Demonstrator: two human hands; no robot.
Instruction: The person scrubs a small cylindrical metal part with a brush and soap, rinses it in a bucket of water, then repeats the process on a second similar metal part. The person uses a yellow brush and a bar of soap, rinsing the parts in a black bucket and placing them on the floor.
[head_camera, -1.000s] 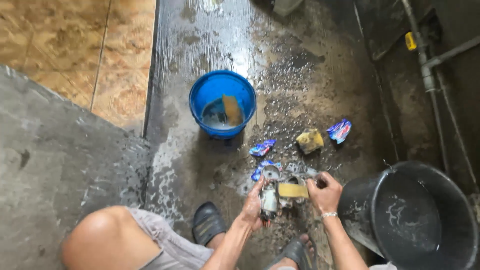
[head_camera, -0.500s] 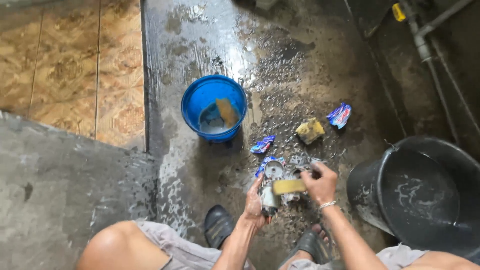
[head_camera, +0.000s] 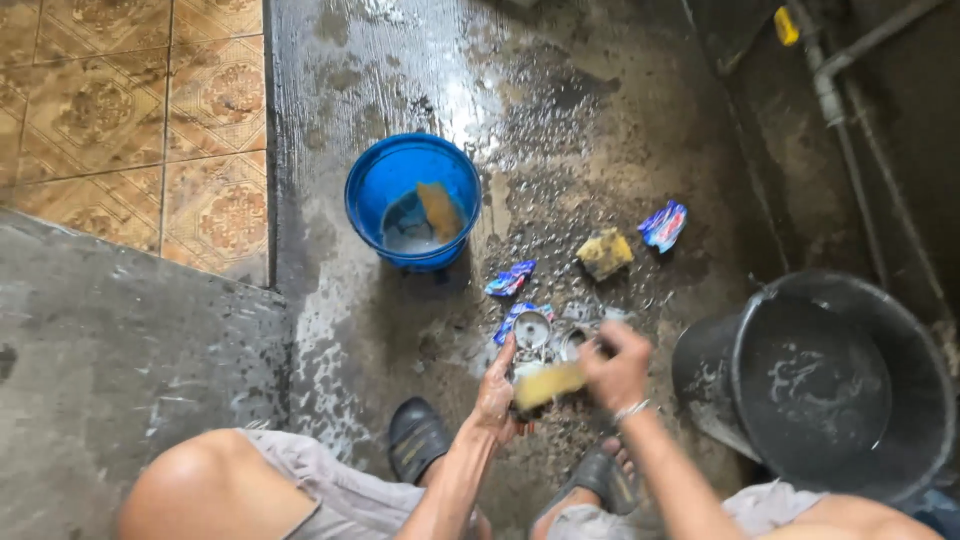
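Head view | left hand (head_camera: 497, 395) fingers grip round metal piece (head_camera: 530, 330) | right hand (head_camera: 618, 365) fingers clutch soft yellow sponge (head_camera: 548, 383) against it | above wet gritty concrete floor (head_camera: 400, 330), between blue plastic bucket (head_camera: 372, 185) and black bucket (head_camera: 710, 370)

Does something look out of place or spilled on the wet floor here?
Yes. Torn blue wrappers lie scattered on the wet floor, and a yellow sponge sits loose among them. Suds are spread around the black bucket.

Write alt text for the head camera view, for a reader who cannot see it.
Seen from above, a crouching person's right hand rubs a yellow sponge on a small object held in the left hand, over a wet concrete floor. Nearby are a blue bucket, a black bucket, another yellow sponge and torn blue sachets.
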